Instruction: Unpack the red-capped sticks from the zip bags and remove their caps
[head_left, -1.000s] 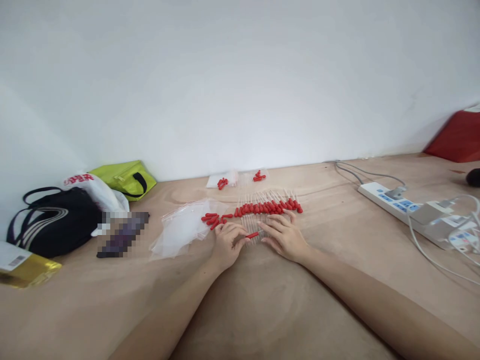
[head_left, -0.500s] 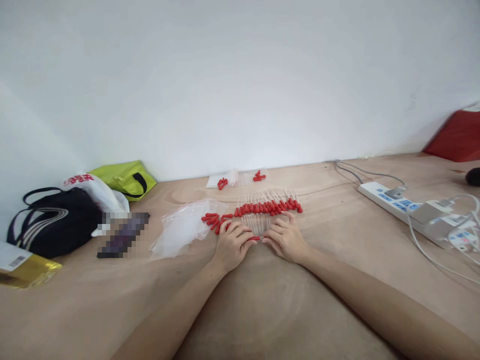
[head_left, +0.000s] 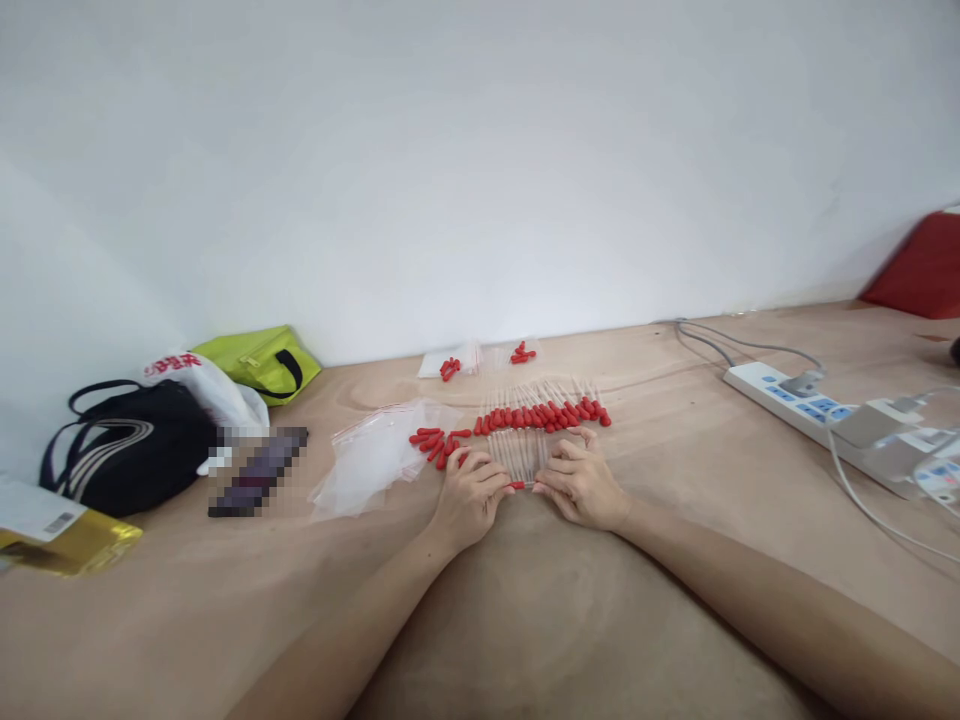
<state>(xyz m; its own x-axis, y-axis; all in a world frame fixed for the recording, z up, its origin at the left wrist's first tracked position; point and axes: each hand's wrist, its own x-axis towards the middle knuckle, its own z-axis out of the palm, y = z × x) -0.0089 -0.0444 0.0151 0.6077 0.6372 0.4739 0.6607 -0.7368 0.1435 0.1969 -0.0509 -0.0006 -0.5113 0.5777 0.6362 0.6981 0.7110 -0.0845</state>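
Compared with a second ago, my left hand has come closer to my right hand, and the red bulb, then tilted over the tubes, now lies nearly level between them at the near edge. My left fingertips pinch it, leaving just its end showing; my right fingertips are closed on what looks like a thin clear tube meeting it. The loose tubes lie just past my fingers at 12 o'clock, with the red-capped row beyond. Loose bulbs sit at 10 o'clock, beside clear bags on the counter. My view has swung slightly left. As for writing, the white plastic bag towards 10 o'clock carries red lettering too blurred to read, and the gold packet near 9 o'clock has a white label with a barcode.
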